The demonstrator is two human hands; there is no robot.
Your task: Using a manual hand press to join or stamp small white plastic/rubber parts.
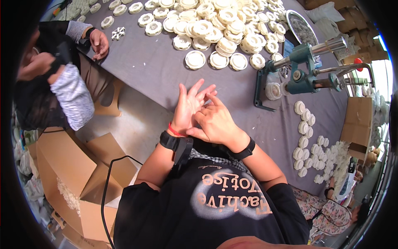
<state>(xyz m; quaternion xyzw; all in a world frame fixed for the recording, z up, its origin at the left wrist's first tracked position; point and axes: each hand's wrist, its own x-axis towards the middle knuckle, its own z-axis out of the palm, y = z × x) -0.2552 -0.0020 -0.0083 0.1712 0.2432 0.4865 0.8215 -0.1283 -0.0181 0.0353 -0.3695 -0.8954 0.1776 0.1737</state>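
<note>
My left hand (187,107) is held palm up at the table's near edge, its fingers stretched and slightly bent, with a red cord at the wrist. Across its palm lies my right hand (216,123), back upward, the index finger reaching to the left fingertips and the other fingers loosely bent. I see no object in either hand. Beyond them on the grey cloth, nearest to my hands, is a row of round white plastic housings (195,60). Behind that row rises a large heap of similar housings (202,28).
A green hand press (299,74) with a red-knobbed lever stands at the right, a round white part (273,91) at its base. Small white pieces (303,142) line the table's right side. At the left sit a co-worker (74,93) and an open cardboard box (68,162).
</note>
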